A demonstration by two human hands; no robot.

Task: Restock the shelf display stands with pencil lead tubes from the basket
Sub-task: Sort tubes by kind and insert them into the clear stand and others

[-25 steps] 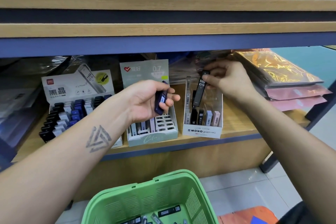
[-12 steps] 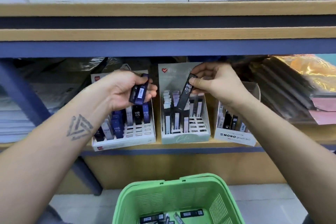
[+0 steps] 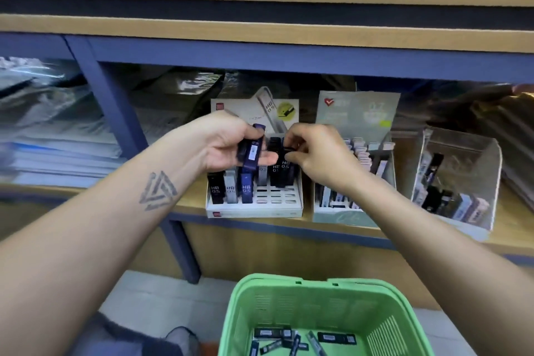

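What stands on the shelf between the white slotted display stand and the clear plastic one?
In the head view, a pale green cardboard stand holding lead tubes stands between them.

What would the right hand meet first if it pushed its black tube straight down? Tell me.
Likely the slotted white display stand below: the right hand pinches a black pencil lead tube over its back rows; exact slot unclear.

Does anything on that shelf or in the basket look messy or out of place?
Only mildly: the tubes in the green basket lie loose at all angles, and the white stand has bare slots at its front right. No damage shows.
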